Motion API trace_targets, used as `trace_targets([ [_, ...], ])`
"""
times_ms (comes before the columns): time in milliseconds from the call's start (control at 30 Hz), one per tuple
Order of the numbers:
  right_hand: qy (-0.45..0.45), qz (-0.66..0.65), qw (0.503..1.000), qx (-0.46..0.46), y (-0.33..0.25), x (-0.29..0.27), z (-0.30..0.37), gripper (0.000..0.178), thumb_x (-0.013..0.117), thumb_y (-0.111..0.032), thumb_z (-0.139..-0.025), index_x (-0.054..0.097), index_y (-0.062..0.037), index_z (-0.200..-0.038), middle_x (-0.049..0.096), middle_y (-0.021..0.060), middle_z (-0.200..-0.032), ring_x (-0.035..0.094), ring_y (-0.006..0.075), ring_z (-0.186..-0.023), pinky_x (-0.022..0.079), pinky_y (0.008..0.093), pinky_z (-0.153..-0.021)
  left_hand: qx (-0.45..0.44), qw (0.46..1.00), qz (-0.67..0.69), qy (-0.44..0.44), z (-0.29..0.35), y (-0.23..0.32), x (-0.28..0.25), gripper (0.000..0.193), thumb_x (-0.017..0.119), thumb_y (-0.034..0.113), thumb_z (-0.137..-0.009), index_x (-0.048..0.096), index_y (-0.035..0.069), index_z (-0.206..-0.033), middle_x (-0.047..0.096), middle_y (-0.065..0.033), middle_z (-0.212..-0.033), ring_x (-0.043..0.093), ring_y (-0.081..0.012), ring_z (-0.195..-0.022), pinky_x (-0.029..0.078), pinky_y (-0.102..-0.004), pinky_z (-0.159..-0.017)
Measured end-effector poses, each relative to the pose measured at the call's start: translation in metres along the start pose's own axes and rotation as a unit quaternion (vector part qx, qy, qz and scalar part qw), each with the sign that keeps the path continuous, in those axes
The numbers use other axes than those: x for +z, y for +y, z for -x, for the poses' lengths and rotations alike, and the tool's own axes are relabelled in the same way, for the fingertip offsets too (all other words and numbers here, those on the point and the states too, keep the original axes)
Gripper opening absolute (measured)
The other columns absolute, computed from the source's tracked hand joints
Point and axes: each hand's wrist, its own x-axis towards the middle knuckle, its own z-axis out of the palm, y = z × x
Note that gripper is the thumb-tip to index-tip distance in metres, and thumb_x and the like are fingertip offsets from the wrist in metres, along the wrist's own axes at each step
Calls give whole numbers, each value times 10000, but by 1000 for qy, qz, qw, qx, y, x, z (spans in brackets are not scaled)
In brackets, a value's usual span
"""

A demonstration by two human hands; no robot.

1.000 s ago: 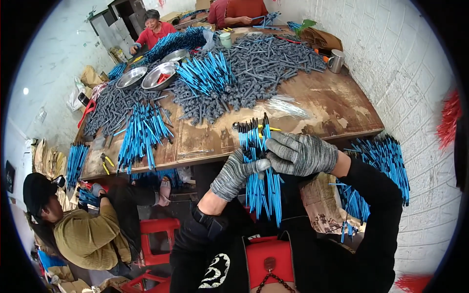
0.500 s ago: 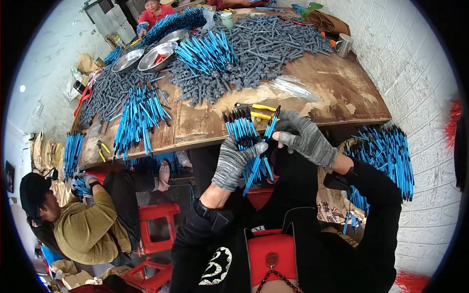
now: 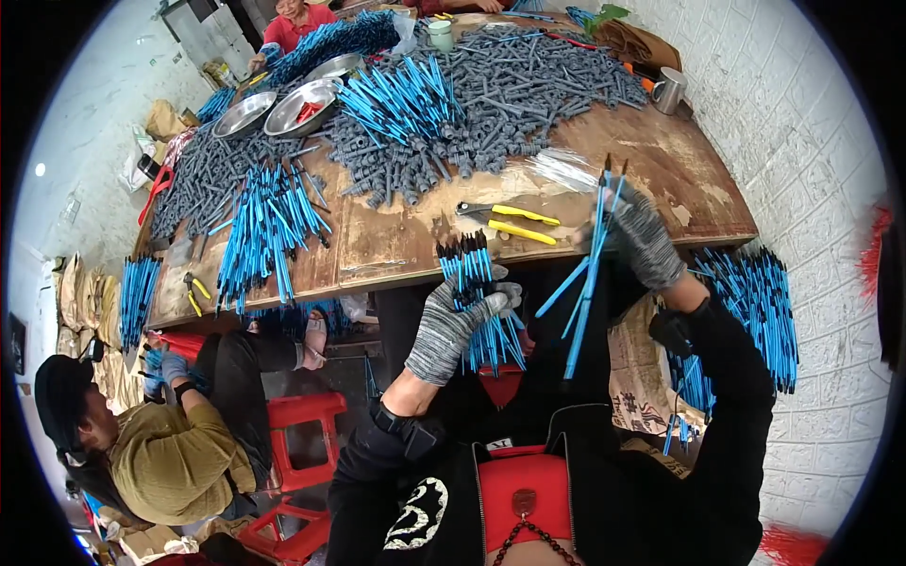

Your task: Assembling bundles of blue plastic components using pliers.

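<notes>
My left hand (image 3: pixel 444 325), in a grey knitted glove, is closed around a bundle of thin blue rods (image 3: pixel 496 344) with black tips. The bundle stands nearly upright in front of the table's near edge. Apart from it, to the right, my gloved right hand (image 3: pixel 645 243) holds a few more blue rods (image 3: pixel 582 311) near their upper ends. These slant down to the left; my right fingers are partly blurred. Between the hands, cutting pliers (image 3: pixel 526 215) with yellow handles lie on the table edge. Thin white strips (image 3: pixel 566 170) lie behind my right hand.
A large heap of grey parts (image 3: pixel 510 90) covers the wooden table (image 3: pixel 679 156), with a blue rod pile (image 3: pixel 401 99) on it. Metal bowls (image 3: pixel 300 108) and a steel mug (image 3: pixel 669 91) stand farther back. More rods (image 3: pixel 750 321) stand at right. A co-worker (image 3: pixel 175 453) sits at left.
My right hand has moved away from the bundle, up and to the right, carrying a few rods. My left hand keeps the bundle, slightly lower. The pliers show more fully.
</notes>
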Motion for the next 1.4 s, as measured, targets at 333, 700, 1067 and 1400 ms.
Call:
trace_targets([
  [333, 160, 558, 801, -144, 9, -178, -101, 286, 527, -209, -879, 534, -88, -1137, 592, 133, -899, 578, 309, -809, 497, 437, -680, -58, 958, 244, -138, -53, -14, -33, 362, 628, 92, -866, 521, 57, -1209, 635, -90, -1053, 612, -200, -980, 494, -333, -863],
  [700, -90, 745, 646, -143, 45, -34, -129, 240, 582, -217, -836, 620, -99, -1041, 607, 129, -900, 589, 336, -839, 500, 423, -730, 78, 984, -160, -21, -43, 1, -6, 234, 549, 105, -921, 580, 21, -1136, 651, -115, -1013, 597, -207, -1037, 458, -325, -913],
  [1067, -185, 652, 713, -181, 72, 45, -69, 483, 638, -344, -780, 537, -19, -1124, 558, 181, -963, 574, 325, -906, 502, 426, -709, 82, 989, -125, 7, -33, -7, -20, 278, 529, 159, -937, 562, -11, -1154, 646, -131, -1020, 604, -220, -1024, 471, -343, -916],
  [1400, -66, 753, 634, -165, 47, -25, -96, 286, 589, -238, -817, 583, -62, -1043, 597, 144, -964, 579, 323, -907, 487, 418, -761, 106, 976, -187, -22, -42, -7, -21, 288, 588, 33, -880, 576, 21, -1168, 648, -111, -1044, 601, -193, -1023, 472, -320, -905],
])
